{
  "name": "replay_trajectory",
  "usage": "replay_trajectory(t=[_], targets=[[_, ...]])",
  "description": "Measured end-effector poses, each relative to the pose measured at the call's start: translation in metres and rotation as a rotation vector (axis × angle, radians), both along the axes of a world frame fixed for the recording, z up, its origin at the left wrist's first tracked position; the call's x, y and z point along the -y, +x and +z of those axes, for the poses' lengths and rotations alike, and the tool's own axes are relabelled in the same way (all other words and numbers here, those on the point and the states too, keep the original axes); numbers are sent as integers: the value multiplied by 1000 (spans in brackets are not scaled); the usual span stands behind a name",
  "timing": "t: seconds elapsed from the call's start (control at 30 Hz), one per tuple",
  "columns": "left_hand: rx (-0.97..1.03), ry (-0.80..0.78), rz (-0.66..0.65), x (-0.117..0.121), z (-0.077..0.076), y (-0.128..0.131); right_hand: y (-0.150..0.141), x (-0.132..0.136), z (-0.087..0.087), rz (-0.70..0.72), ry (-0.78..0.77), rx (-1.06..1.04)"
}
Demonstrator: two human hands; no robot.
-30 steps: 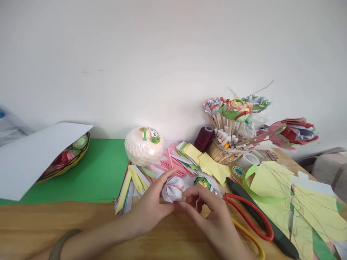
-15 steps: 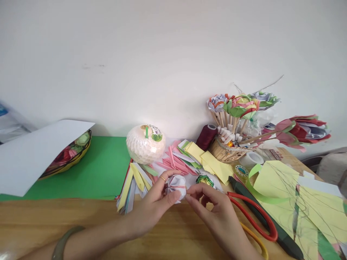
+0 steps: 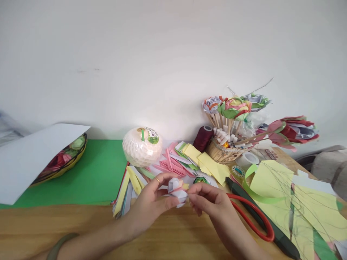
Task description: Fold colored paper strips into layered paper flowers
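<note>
In the head view, my left hand (image 3: 154, 196) holds a small folded paper flower (image 3: 177, 190) between thumb and fingers. White petals make up most of it, with some pink and yellow inside. At its right edge my right hand (image 3: 207, 198) is closed in a pinch. Whatever lies between those fingertips is hidden. Behind my right hand a green and yellow folded paper piece (image 3: 201, 179) shows in part. Folded paper strips (image 3: 129, 189) lie to the left of the flower, and pink folded pieces (image 3: 170, 162) lie behind it.
Red-handled scissors (image 3: 267, 231) and a dark green tool (image 3: 282, 240) lie at the right, near yellow sheets (image 3: 306, 202) with loose wires. Paper flowers (image 3: 235, 108) stand in a basket (image 3: 221, 151) beside a maroon thread spool (image 3: 203, 139). A wrapped coconut (image 3: 142, 148) stands behind.
The paper flower has turned in my left hand, so its pink and yellow inner folds now show. My right fingers stay pinched at its edge. The whole view has shifted slightly.
</note>
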State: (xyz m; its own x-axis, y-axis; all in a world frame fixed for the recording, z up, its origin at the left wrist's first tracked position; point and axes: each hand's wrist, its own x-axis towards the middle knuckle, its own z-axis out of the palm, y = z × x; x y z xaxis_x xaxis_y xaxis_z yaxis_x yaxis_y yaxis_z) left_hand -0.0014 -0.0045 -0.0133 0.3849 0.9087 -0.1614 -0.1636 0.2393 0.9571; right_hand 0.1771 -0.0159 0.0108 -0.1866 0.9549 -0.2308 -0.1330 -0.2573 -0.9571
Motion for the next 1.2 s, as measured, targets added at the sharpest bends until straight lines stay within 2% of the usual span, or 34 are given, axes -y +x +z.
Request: replay_trajectory(t=[0.13, 0.23, 0.47, 0.67, 0.77, 0.93, 1.03, 1.1, 1.2], targets=[[-6, 24, 30, 0, -1, 1, -1, 0, 2, 20, -146, -42], [-76, 44, 74, 0, 2, 2, -2, 0, 3, 32, -160, 15], [-178, 126, 86, 2, 2, 2, -4, -1, 4, 13, 65, 217], [-280, 255, 99, 5, 7, 2, -6, -1, 3, 21, 73, 205], [-325, 283, 82, 7, 9, 3, -7, 1, 2, 37, 107, 293], [-341, 287, 93, 9, 10, 4, -9, 7, 1, -10, 361, 510], [-303, 257, 89, 8, 11, 5, -9, 10, 2, -32, 462, 560], [-287, 240, 90, 7, 11, 5, -9, 9, 2, -38, 442, 520], [-291, 218, 103, 6, 11, 5, -7, 6, 2, -26, 314, 373]])
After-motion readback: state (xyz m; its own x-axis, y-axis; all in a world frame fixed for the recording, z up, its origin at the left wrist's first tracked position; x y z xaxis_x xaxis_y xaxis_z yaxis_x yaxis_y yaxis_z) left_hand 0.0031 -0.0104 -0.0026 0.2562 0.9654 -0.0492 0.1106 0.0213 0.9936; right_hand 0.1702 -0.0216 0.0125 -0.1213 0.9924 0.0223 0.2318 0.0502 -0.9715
